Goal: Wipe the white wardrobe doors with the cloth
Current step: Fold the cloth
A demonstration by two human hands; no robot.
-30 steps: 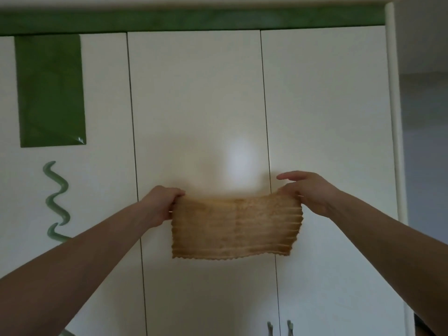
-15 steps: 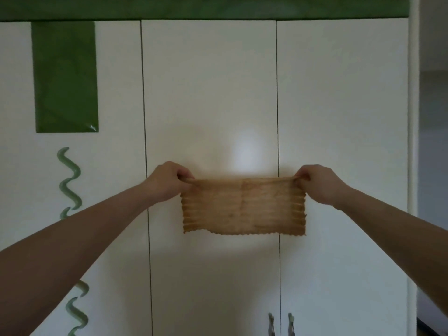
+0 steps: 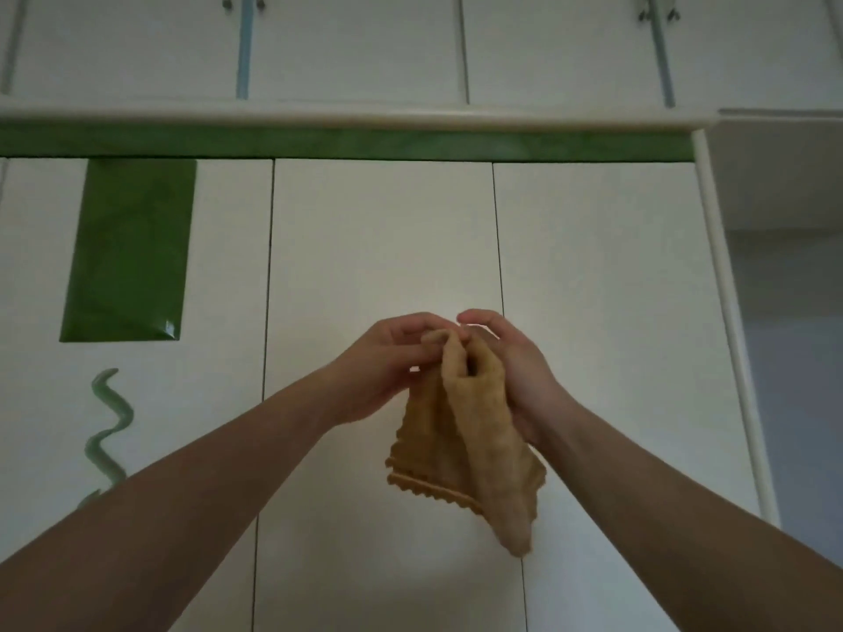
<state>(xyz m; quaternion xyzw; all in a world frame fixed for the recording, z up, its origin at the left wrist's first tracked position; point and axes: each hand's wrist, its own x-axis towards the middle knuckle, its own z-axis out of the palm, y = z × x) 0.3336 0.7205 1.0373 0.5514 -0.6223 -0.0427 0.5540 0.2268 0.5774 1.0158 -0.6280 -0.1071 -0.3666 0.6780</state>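
Two hands, left (image 3: 387, 364) and right (image 3: 511, 371), one tan cloth (image 3: 465, 449); three white wardrobe doors (image 3: 383, 248) mid-frame, four upper cabinets (image 3: 356, 43) at top, one green panel (image 3: 130, 248) upper left.

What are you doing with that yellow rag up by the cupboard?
A person is holding a tan cloth in front of the white wardrobe doors. The left hand and right hand are close together, pinching its top, so it hangs folded below them. It isn't touching the doors, so wiping hasn't started.
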